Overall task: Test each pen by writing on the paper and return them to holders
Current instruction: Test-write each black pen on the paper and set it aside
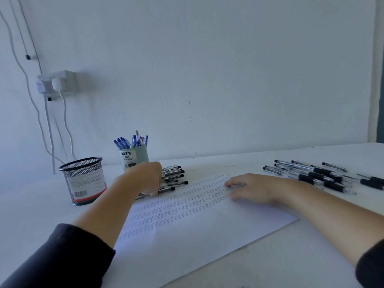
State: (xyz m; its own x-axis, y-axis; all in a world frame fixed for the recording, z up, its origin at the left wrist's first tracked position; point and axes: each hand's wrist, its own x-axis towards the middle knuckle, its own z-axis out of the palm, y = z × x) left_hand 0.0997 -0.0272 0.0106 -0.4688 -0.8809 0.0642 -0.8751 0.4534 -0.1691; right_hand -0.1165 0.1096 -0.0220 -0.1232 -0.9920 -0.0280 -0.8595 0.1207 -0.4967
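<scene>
I am watching my left hand (145, 178) reaching over the pile of black pens (172, 177) just beside the top-left edge of the paper (187, 235). Its fingers are curling down onto the pile, and I think they are closing on one pen, but the hand is hiding the fingertips, so I cannot tell if a pen is really gripped. My right hand (251, 189) is lying flat on the paper with relaxed fingers and is holding nothing; I judge it is keeping the sheet from sliding.

The paper is already carrying many rows of small written words. A second group of black pens (324, 176) is lying spread at the right. The mesh holder (83, 179) looks empty, while the grey holder (134, 157) behind the pile is standing full of blue pens (128, 141).
</scene>
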